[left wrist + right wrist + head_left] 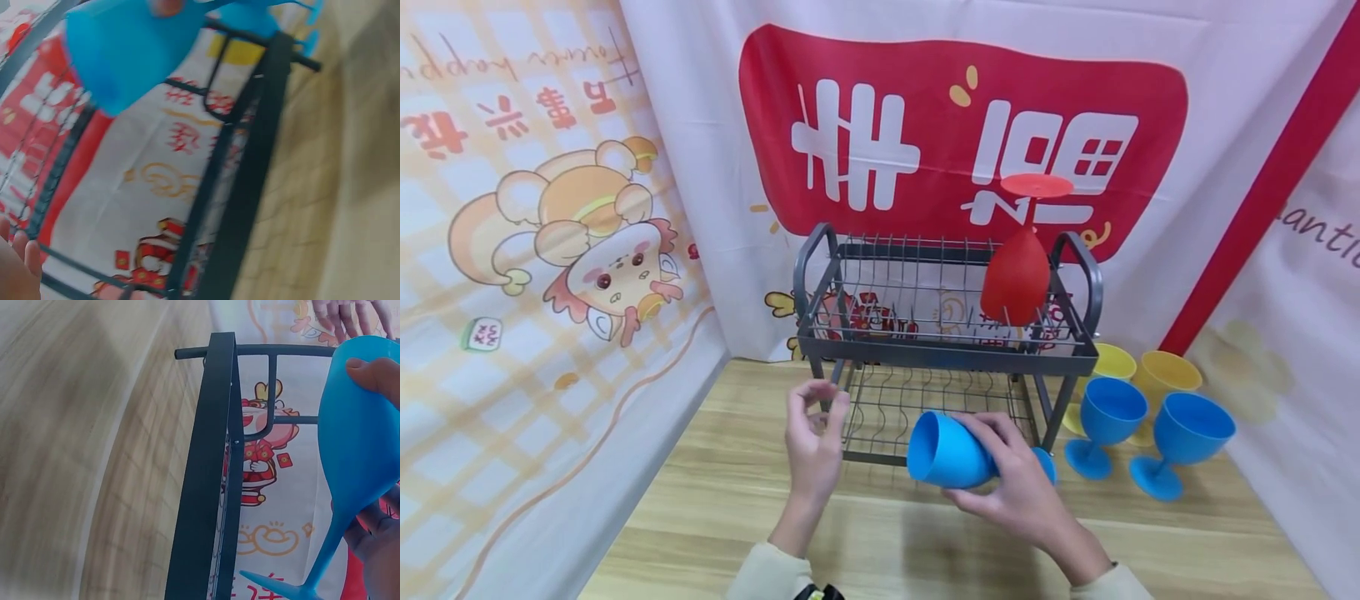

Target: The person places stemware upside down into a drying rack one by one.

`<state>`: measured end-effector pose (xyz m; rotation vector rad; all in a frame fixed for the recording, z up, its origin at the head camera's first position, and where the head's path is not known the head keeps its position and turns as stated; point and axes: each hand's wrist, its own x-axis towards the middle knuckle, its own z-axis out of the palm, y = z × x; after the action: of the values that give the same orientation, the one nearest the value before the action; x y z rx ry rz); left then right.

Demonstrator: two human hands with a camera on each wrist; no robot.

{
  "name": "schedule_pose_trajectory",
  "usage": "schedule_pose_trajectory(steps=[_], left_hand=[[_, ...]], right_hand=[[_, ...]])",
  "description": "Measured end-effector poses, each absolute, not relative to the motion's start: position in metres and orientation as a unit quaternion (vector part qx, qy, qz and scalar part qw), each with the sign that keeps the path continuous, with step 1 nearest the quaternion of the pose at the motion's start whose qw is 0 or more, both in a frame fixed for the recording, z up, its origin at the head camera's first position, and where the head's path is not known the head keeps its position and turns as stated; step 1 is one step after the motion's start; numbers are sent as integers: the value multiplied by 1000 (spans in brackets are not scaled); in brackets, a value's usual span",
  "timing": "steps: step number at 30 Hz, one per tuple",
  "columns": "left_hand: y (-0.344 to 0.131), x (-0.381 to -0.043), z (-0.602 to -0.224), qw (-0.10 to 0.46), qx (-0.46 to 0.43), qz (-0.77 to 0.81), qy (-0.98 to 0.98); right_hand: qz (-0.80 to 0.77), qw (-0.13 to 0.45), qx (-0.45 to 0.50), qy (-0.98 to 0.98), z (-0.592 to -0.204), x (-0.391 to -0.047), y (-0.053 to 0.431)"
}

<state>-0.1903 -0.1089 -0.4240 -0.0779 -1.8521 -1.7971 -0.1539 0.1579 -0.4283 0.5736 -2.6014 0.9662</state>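
Observation:
My right hand (1018, 487) grips a blue plastic goblet (951, 454) in front of the dish rack. The goblet lies tilted on its side, its mouth facing left and its foot partly hidden behind the hand. In the right wrist view, a thumb (377, 378) presses on the bowl of the goblet (356, 431). My left hand (816, 442) hovers near the rack's lower left with loosely bent fingers, holding nothing. The two-tier dark grey dish rack (947, 357) carries a red goblet (1017, 279), upside down, at the right of its upper shelf.
Right of the rack stand two upright blue goblets (1112, 412), (1193, 429) on the wooden table (700, 517). Behind them are two yellow goblets (1168, 372), (1116, 361). Printed cloth (700, 83) hangs behind and along both sides.

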Motion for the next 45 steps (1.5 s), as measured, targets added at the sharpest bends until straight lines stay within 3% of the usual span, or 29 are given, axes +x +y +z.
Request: schedule_pose_trajectory(steps=[8, 13, 25, 45], left_hand=[[-87, -180, -440, 53, -190, -627, -754], [-76, -178, -441, -7, -221, -589, -778], [-68, -178, -444, -8, -209, -578, -789], [-69, -180, -455, 53, -123, -694, -707]], right_hand=[[286, 173, 233, -913, -427, -159, 154], [268, 177, 240, -916, -427, -161, 157], [237, 168, 230, -929, -426, -161, 157], [313, 309, 197, -876, -438, -146, 150]])
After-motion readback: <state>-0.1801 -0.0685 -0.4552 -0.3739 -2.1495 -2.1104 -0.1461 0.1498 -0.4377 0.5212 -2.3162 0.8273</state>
